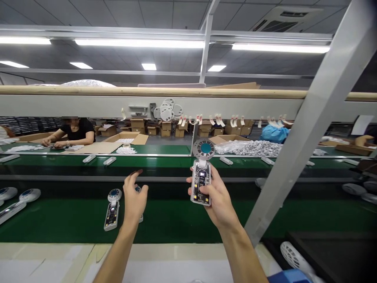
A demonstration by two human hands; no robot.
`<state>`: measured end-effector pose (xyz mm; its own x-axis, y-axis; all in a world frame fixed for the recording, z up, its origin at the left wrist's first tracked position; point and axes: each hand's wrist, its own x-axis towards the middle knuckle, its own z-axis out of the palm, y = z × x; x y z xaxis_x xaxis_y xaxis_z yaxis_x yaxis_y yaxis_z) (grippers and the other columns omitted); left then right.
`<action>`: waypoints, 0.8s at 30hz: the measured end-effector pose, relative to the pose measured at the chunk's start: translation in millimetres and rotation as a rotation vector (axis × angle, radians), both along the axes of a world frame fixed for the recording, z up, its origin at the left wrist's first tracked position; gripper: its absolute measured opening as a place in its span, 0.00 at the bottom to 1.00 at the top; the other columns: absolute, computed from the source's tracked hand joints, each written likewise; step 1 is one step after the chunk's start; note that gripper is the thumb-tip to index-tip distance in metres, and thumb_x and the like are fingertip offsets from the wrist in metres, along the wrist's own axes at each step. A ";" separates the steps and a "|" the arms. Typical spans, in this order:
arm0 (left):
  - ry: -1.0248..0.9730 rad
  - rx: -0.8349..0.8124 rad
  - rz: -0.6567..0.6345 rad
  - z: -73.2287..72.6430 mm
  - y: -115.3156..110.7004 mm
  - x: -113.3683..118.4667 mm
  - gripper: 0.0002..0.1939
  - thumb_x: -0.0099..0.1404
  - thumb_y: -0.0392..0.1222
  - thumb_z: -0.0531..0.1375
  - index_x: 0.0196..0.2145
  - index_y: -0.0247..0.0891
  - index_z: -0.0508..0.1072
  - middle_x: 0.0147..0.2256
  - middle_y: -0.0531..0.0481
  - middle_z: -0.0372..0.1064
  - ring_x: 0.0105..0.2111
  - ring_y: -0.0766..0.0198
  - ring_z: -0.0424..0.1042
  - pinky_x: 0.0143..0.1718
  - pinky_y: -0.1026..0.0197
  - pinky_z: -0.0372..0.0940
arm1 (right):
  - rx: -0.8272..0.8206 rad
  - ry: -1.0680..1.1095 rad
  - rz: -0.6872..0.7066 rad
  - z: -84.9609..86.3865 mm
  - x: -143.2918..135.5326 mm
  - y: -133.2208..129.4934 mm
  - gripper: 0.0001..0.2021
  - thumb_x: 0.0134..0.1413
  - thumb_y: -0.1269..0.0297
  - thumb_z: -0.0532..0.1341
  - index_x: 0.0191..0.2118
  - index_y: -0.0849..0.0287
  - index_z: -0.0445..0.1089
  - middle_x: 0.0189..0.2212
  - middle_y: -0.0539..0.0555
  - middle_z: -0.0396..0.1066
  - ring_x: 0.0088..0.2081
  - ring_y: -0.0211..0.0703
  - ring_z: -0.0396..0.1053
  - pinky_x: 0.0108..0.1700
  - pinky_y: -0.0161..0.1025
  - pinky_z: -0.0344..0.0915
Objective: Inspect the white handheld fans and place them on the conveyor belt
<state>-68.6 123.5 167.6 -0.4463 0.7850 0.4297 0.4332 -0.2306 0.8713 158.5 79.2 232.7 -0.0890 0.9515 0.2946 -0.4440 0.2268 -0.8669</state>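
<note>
My right hand [219, 192] holds up a small handheld fan [201, 184], thumb on its front. The fan stands upright, with a round grey head, a teal centre, and a bare circuit board with lit digits in its white body. My left hand [134, 196] is open over the green belt, thumb and fingers apart. Behind it lies a second fan [141, 218], mostly hidden by the hand; I cannot tell whether they touch. Left of that hand, another open-bodied fan [112, 212] rests on the belt.
More fans [17, 206] lie on the near belt [73, 220] at left. A slanted metal post [306, 125] crosses the right side. White casings [109, 161] ride on the far belt. Beyond it, a person [76, 133] sits working, and white parts [253, 148] lie heaped.
</note>
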 end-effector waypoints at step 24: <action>-0.606 -0.109 -0.804 53.9 -60.6 34.0 0.24 0.60 0.48 0.64 0.53 0.40 0.72 0.47 0.44 0.72 0.44 0.57 0.72 0.40 0.60 0.69 | -0.035 -0.094 0.321 -16.1 -36.4 -11.0 0.39 0.51 0.70 0.61 0.68 0.46 0.49 0.53 0.55 0.68 0.34 0.39 0.73 0.31 0.38 0.70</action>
<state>-34.5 63.0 221.5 0.1127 0.9702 0.2145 -0.3381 -0.1656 0.9264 122.1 68.2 216.6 -0.4114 0.8796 0.2388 -0.4057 0.0579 -0.9122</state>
